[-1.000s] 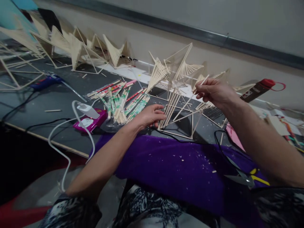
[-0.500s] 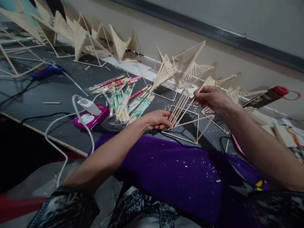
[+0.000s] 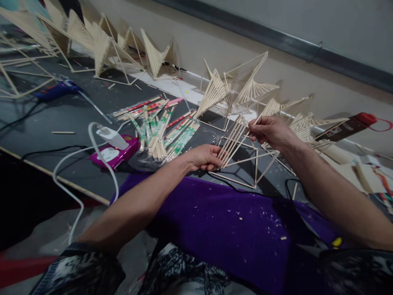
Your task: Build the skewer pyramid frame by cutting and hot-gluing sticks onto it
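Observation:
In front of me a small frame of thin wooden sticks point(image 3: 233, 180) rests on the dark table, with a row of slanting sticks point(image 3: 233, 133) fanned along one side. My left hand point(image 3: 205, 158) is closed in a pinch at the low end of the row, fingertips on the foot of the nearest stick. The upper part of that same wooden stick point(image 3: 240, 142) is pinched between thumb and fingers of my right hand point(image 3: 270, 130). Its exact joint with the frame is hidden behind my left fingertips.
Wrapped chopsticks point(image 3: 158, 137) lie left of the frame. A pink power socket point(image 3: 118, 153) holds a white plug point(image 3: 112, 136). Farther left is a blue glue gun point(image 3: 58, 90). Finished stick models point(image 3: 155, 55) line the wall. A purple cloth point(image 3: 221, 221) covers my lap.
My right hand has dropped slightly along with the upper end of the stick. The left hand keeps its pinch at the lower end. The whole view has shifted a little.

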